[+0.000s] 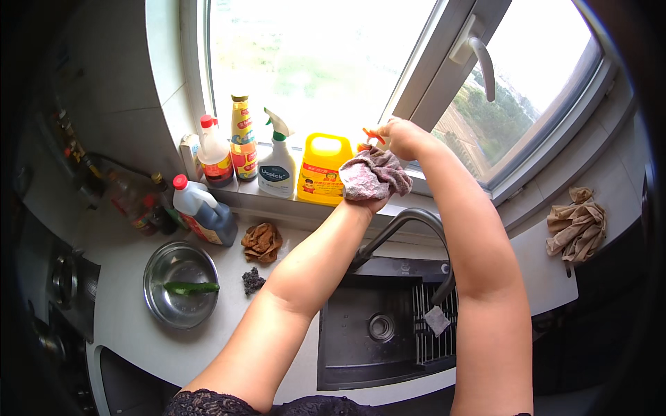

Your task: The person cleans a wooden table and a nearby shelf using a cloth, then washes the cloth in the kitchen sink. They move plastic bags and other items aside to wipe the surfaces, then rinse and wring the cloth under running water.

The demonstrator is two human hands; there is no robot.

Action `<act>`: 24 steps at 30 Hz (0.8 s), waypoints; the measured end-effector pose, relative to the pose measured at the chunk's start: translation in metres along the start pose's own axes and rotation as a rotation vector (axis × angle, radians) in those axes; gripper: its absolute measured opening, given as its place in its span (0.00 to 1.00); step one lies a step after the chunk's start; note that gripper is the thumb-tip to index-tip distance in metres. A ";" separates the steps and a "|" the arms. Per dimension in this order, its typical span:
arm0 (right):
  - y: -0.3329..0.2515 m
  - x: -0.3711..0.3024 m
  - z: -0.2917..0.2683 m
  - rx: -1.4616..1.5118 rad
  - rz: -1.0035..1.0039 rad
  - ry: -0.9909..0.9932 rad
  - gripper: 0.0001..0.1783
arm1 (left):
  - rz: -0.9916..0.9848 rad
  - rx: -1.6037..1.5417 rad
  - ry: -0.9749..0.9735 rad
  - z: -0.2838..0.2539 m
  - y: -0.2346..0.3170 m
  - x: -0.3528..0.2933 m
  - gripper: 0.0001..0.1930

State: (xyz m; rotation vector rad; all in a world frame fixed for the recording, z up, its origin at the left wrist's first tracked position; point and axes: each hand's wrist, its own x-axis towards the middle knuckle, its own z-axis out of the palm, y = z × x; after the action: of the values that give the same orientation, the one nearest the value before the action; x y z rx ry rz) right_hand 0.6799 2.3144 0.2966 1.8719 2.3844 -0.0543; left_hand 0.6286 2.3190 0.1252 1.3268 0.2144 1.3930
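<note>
1. Both forearms rose from the lower edge, crossing above the dark sink [347, 347] toward the windowsill [277, 202].
2. Left hand [365, 197] was closed around a crumpled pinkish-grey cloth [374, 173], pressing it at the sill just beside the yellow jug [321, 168].
3. Right hand [402, 137] was curled, pinching a small orange object [372, 134] above the cloth, near the window frame.
4. On the sill stood a spray bottle [277, 161], a tall yellow bottle [243, 139] and a red-capped bottle [215, 154].
5. A steel bowl [179, 284] holding a green cucumber [191, 287] sat on the counter, left of the sink.
6. A brown rag [576, 229] lay on the counter far right.
</note>
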 end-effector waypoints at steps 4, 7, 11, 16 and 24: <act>0.010 0.009 0.003 0.122 0.085 -0.049 0.24 | -0.100 -0.008 0.040 0.007 0.001 0.003 0.13; 0.003 0.015 -0.001 0.050 0.061 -0.068 0.18 | -0.044 -0.247 0.049 -0.002 -0.021 0.011 0.17; 0.004 0.018 0.012 0.080 0.077 -0.066 0.16 | -0.204 -0.481 0.085 0.010 0.011 0.005 0.20; -0.009 0.010 0.008 0.103 0.095 -0.076 0.17 | -0.251 -1.048 0.062 0.012 0.043 -0.007 0.20; -0.008 -0.033 0.004 0.431 -0.056 0.595 0.25 | 0.111 0.632 -0.077 0.013 0.119 -0.052 0.12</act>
State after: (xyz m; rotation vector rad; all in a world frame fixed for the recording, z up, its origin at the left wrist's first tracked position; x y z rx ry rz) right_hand 0.6798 2.2801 0.2960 2.2582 3.0148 -0.0177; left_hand 0.5560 2.2314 0.1895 1.9289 0.5704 1.4188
